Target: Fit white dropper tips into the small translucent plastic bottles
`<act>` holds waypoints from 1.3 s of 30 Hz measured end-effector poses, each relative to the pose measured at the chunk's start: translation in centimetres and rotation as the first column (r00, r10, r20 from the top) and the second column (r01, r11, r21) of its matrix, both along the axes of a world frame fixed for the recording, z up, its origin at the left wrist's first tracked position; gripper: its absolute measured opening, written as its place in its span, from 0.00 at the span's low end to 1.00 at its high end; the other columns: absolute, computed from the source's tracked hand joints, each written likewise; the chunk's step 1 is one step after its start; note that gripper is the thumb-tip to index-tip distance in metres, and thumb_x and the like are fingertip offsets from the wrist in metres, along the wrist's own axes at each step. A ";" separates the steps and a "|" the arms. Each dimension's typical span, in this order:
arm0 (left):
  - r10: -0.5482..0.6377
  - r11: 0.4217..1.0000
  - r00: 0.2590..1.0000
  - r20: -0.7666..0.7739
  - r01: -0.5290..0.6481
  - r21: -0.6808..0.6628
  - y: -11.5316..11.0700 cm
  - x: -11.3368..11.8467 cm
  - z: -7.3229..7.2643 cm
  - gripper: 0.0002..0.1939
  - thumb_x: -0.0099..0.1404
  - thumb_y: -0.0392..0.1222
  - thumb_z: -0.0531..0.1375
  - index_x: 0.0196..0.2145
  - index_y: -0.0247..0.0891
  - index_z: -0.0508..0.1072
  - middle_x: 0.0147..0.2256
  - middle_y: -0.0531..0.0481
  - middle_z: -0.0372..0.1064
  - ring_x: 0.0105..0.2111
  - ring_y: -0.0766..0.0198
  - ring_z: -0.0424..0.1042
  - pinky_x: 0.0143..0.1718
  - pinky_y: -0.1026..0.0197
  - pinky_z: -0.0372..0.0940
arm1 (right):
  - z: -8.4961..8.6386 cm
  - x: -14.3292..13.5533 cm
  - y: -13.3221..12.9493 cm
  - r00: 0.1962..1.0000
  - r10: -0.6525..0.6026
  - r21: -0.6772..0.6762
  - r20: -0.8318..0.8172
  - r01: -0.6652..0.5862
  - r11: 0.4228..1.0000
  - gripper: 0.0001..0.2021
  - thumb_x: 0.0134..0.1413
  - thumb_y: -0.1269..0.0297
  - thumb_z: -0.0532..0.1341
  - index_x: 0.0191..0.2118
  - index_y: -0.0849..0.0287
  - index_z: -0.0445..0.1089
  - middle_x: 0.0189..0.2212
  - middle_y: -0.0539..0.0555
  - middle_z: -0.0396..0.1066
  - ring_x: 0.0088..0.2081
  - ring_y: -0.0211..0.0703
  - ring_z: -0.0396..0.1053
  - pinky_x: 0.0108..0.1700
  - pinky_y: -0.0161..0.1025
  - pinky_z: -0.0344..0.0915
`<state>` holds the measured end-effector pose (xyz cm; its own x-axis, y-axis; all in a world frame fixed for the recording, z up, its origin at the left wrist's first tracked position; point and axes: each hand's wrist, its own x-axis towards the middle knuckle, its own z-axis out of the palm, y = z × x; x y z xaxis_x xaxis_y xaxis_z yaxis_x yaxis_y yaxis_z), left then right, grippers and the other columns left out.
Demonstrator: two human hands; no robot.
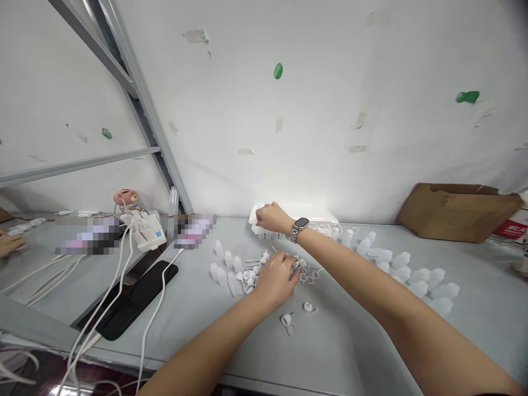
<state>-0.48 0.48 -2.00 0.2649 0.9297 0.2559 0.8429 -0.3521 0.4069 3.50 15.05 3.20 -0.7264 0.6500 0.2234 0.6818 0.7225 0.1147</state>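
My left hand [276, 279] reaches into a pile of small white plastic caps [248, 276], several with ring-shaped loops. Its fingers are curled, with a white cap between fingertips and thumb. My right hand [273, 218], below a wrist watch [302, 223], is closed at the near edge of a white box [319, 214] by the wall. What its fingers hold is hidden. Beneath it stands a row of small white pieces [268, 234]. Two loose caps, one with a ring [286, 319] and one further right [308, 307], lie nearer me.
Translucent small bottles lie in a left group [229, 258] and a larger right group [418, 275]. A brown cardboard box [457, 212] stands at the back right. On the left are a black phone [142, 300], white cables [119, 275], a power strip [149, 231] and another person's hand [10, 243].
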 end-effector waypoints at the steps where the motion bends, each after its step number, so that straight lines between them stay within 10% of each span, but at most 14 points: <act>1: 0.001 1.000 1.000 0.001 -0.001 0.001 0.0 0.0 0.0 0.15 0.63 0.44 0.50 0.42 0.38 0.70 0.39 0.44 0.67 0.43 0.56 0.65 0.42 0.56 0.62 | 0.0 0.1 0.0 1.000 -0.002 0.008 -0.001 0.002 1.000 0.07 0.53 0.64 0.58 0.32 0.62 0.71 0.34 0.61 0.73 0.40 0.48 0.67 0.40 0.40 0.52; 32: 0.006 1.000 1.000 0.008 -0.006 0.008 0.3 0.0 -0.4 0.16 0.63 0.44 0.50 0.43 0.37 0.71 0.39 0.44 0.67 0.43 0.56 0.66 0.43 0.56 0.62 | 0.5 2.5 -0.2 0.977 0.068 0.063 -0.204 -0.056 0.996 0.17 0.48 0.55 0.63 0.40 0.62 0.67 0.39 0.57 0.67 0.43 0.47 0.63 0.43 0.39 0.54; 39: 0.006 1.000 1.000 0.003 -0.006 0.003 0.3 -0.1 -0.5 0.16 0.64 0.45 0.49 0.43 0.38 0.71 0.39 0.44 0.67 0.43 0.56 0.66 0.42 0.56 0.62 | -0.1 2.7 -0.4 0.983 0.049 0.036 -0.179 -0.044 0.998 0.05 0.51 0.65 0.62 0.31 0.61 0.69 0.35 0.57 0.68 0.40 0.45 0.64 0.41 0.38 0.53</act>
